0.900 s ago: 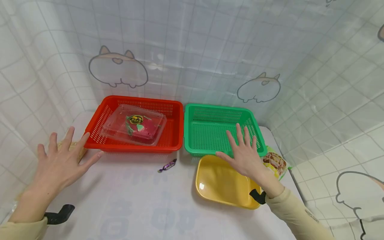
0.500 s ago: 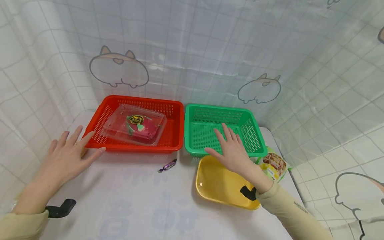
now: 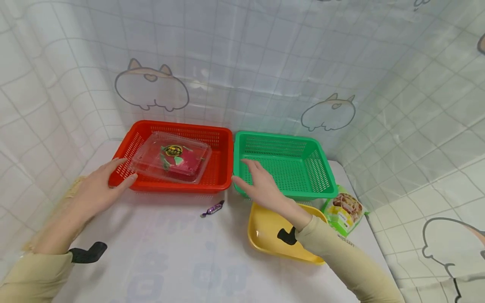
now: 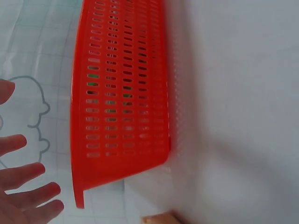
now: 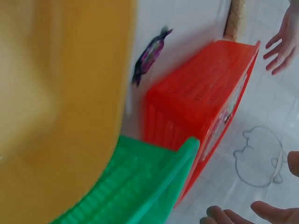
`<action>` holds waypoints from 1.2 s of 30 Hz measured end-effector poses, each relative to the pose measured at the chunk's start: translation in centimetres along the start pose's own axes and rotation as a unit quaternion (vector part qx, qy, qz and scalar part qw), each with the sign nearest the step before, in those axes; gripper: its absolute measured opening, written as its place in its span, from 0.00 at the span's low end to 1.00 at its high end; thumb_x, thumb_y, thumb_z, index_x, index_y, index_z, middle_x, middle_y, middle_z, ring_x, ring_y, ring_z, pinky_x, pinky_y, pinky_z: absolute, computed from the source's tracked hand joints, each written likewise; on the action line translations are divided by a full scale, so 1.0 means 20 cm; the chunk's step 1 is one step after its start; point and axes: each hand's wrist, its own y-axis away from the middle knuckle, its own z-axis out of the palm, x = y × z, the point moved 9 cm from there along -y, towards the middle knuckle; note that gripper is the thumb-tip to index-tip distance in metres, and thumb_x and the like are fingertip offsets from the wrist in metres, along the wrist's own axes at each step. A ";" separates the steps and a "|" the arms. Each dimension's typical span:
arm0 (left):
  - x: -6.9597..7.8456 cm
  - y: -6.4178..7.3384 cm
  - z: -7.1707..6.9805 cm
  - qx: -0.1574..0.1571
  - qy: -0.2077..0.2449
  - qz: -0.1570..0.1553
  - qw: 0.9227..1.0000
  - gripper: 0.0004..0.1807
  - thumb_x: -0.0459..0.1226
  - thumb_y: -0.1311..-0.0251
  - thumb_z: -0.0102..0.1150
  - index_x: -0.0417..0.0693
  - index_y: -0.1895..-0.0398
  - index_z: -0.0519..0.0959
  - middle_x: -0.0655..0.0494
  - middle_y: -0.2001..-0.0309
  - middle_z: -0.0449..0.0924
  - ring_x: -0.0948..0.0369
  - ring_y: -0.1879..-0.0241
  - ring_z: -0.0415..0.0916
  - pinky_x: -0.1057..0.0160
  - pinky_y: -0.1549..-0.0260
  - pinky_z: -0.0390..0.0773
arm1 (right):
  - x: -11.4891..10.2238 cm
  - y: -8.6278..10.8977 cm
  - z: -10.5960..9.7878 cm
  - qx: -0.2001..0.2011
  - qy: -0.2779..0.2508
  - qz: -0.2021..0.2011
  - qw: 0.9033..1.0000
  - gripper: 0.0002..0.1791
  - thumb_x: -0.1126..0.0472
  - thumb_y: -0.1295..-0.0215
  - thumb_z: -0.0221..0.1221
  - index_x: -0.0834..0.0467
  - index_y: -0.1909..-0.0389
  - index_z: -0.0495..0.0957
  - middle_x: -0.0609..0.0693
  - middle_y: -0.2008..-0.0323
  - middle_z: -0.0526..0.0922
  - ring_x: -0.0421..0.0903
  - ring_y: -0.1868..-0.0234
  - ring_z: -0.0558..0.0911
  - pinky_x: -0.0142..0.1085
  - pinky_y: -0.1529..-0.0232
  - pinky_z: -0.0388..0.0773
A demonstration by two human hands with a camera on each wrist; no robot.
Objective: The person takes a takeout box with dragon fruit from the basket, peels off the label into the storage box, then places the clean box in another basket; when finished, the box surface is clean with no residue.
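Observation:
My left hand (image 3: 99, 187) hovers at the front left corner of the red basket (image 3: 178, 187), thumb and fingers apart and holding nothing. Inside that basket lies a clear plastic box (image 3: 151, 153) with a dark round label and something pink and green showing through. My right hand (image 3: 265, 189) is over the front left part of the green basket (image 3: 288, 193), with nothing in its grasp. Under the right forearm sits a yellow tray (image 3: 261, 225). A purple wrapped candy (image 3: 214, 208) lies on the white surface between the hands, in front of the red basket.
A green and yellow food bag (image 3: 345, 208) lies at the right, beside the green basket. Partly behind the left hand and forearm is a tan item (image 3: 73, 189). White curtains with a grid pattern (image 3: 246, 63) stand behind and at both sides.
My right hand has moved left, from above the middle of the green basket to its front left. The left hand has shifted right, towards the red basket's corner, its fingers closer together.

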 end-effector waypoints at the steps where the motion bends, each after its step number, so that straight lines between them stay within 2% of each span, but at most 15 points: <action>1: 0.00 -0.01 0.00 -0.003 0.012 -0.003 1.000 0.44 0.59 0.31 0.50 0.40 0.23 0.54 0.26 0.30 0.58 0.28 0.35 0.58 0.24 0.45 0.59 | -0.01 -0.02 0.02 -0.003 -0.014 0.006 1.000 0.38 0.40 0.29 0.55 0.56 0.26 0.60 0.52 0.29 0.66 0.51 0.34 0.72 0.51 0.37 0.72; 6: -0.01 -0.07 0.02 -0.022 0.055 -0.033 0.998 0.45 0.62 0.30 0.46 0.43 0.21 0.51 0.26 0.28 0.55 0.28 0.33 0.54 0.24 0.43 0.57 | -0.06 -0.09 0.10 -0.021 -0.077 0.023 0.997 0.36 0.42 0.29 0.55 0.54 0.27 0.61 0.52 0.31 0.69 0.51 0.39 0.77 0.48 0.43 0.76; 14: 0.02 -0.15 0.06 -0.031 0.107 -0.053 0.992 0.44 0.61 0.30 0.45 0.45 0.21 0.51 0.26 0.30 0.57 0.29 0.37 0.58 0.28 0.52 0.72 | -0.14 -0.20 0.23 -0.046 -0.154 0.049 0.986 0.35 0.43 0.29 0.57 0.54 0.27 0.60 0.54 0.33 0.70 0.54 0.39 0.77 0.46 0.44 0.78; 17: 0.02 -0.19 0.06 -0.030 0.113 -0.052 0.992 0.44 0.62 0.30 0.43 0.45 0.21 0.51 0.26 0.30 0.57 0.30 0.37 0.57 0.29 0.50 0.71 | -0.15 -0.24 0.28 -0.050 -0.171 0.070 0.981 0.36 0.42 0.30 0.57 0.53 0.27 0.59 0.54 0.33 0.69 0.53 0.38 0.76 0.46 0.45 0.79; 21: 0.00 -0.24 0.08 -0.038 0.139 -0.054 0.988 0.44 0.61 0.29 0.43 0.44 0.21 0.50 0.28 0.28 0.54 0.30 0.34 0.54 0.29 0.46 0.69 | -0.16 -0.28 0.33 -0.056 -0.191 0.101 0.975 0.37 0.41 0.30 0.57 0.50 0.26 0.58 0.53 0.31 0.68 0.52 0.35 0.74 0.48 0.43 0.77; 26: 0.00 -0.31 0.10 -0.037 0.186 -0.065 0.980 0.44 0.61 0.30 0.44 0.46 0.21 0.50 0.32 0.26 0.52 0.34 0.32 0.53 0.33 0.45 0.72 | -0.16 -0.34 0.40 -0.054 -0.220 0.127 0.966 0.38 0.42 0.30 0.57 0.50 0.26 0.56 0.55 0.29 0.66 0.52 0.32 0.69 0.52 0.37 0.72; 30: 0.00 -0.36 0.12 -0.034 0.187 -0.070 0.979 0.44 0.61 0.30 0.44 0.46 0.21 0.50 0.31 0.26 0.51 0.34 0.32 0.54 0.33 0.44 0.72 | -0.16 -0.38 0.46 -0.047 -0.242 0.137 0.960 0.37 0.45 0.29 0.58 0.50 0.26 0.56 0.57 0.30 0.66 0.52 0.32 0.69 0.53 0.36 0.70; 36: -0.02 -0.40 0.19 -0.058 0.179 -0.084 0.979 0.46 0.62 0.29 0.43 0.46 0.20 0.44 0.31 0.25 0.49 0.32 0.32 0.53 0.30 0.41 0.66 | -0.15 -0.43 0.53 -0.041 -0.254 0.150 0.955 0.36 0.47 0.29 0.58 0.50 0.25 0.56 0.58 0.33 0.68 0.52 0.35 0.67 0.53 0.37 0.70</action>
